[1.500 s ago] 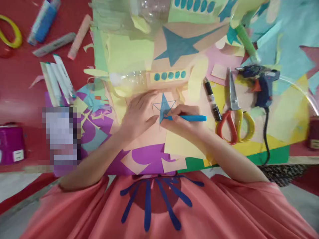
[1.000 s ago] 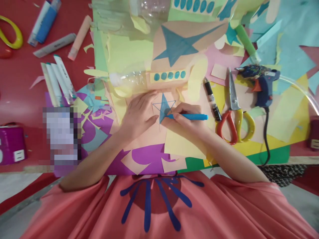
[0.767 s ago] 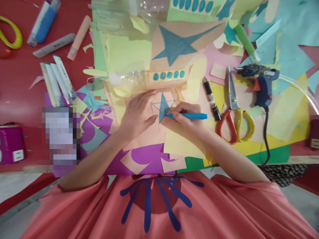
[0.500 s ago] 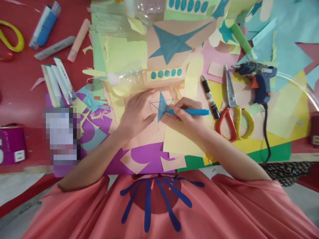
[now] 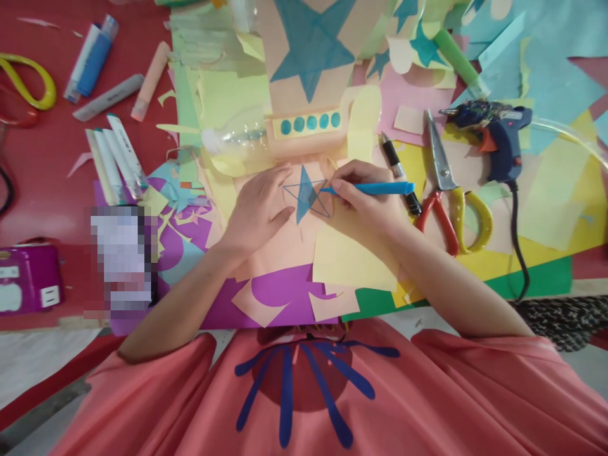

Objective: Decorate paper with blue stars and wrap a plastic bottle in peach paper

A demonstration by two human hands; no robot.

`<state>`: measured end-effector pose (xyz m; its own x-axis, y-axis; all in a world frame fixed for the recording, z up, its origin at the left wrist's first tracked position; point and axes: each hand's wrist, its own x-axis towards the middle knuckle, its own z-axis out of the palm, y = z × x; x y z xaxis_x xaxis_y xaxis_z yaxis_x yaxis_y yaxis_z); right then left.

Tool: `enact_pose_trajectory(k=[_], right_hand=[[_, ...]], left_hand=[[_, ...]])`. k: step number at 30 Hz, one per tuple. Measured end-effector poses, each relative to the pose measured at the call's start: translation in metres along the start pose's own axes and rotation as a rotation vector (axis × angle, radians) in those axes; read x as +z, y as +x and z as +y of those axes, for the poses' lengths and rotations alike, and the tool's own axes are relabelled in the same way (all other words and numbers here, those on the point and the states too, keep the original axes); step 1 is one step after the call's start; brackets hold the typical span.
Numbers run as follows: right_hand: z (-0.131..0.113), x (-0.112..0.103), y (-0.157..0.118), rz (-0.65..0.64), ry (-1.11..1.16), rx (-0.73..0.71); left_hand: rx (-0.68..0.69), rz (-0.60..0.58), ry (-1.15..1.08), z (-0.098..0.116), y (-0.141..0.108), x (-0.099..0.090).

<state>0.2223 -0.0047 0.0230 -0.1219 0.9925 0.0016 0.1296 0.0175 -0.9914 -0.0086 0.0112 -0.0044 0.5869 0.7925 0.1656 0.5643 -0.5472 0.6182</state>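
My right hand grips a blue marker, its tip touching the right part of a drawn star. The star's middle and its top and bottom points are coloured blue; the side points show only outlines. It lies on peach paper. My left hand rests flat on that paper, left of the star, fingers spread and holding nothing. Just beyond the hands lies a clear plastic bottle with a strip of teal dots. Farther back is a large blue star on peach paper.
To the right lie a black pen, scissors with red and yellow handles and a blue glue gun. Several markers and a purple box are at the left. Paper scraps cover much of the table.
My right hand has moved slightly up with the marker, from the star's lower middle to its right point. The large star's paper at the back has shifted and shows more fully.
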Motion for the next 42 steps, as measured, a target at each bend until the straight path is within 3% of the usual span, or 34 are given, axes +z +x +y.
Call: enact_pose_trajectory(k=[10, 23, 31, 39, 42], right_hand=[[-0.003, -0.001, -0.001, -0.043, -0.026, 0.06], [-0.001, 0.001, 0.001, -0.035, -0.047, 0.058], [-0.004, 0.004, 0.006, 0.072, -0.081, 0.051], [-0.005, 0.007, 0.003, -0.055, -0.098, 0.104], [-0.004, 0.008, 0.001, -0.027, -0.155, 0.15]], left_hand=[[-0.064, 0.0, 0.005, 0.007, 0.001, -0.003], [-0.045, 0.001, 0.023, 0.008, -0.001, -0.005], [-0.011, 0.019, 0.048, 0.007, -0.002, -0.004], [-0.026, 0.031, 0.054, 0.01, -0.005, -0.004], [-0.017, 0.049, 0.051, 0.011, -0.005, -0.003]])
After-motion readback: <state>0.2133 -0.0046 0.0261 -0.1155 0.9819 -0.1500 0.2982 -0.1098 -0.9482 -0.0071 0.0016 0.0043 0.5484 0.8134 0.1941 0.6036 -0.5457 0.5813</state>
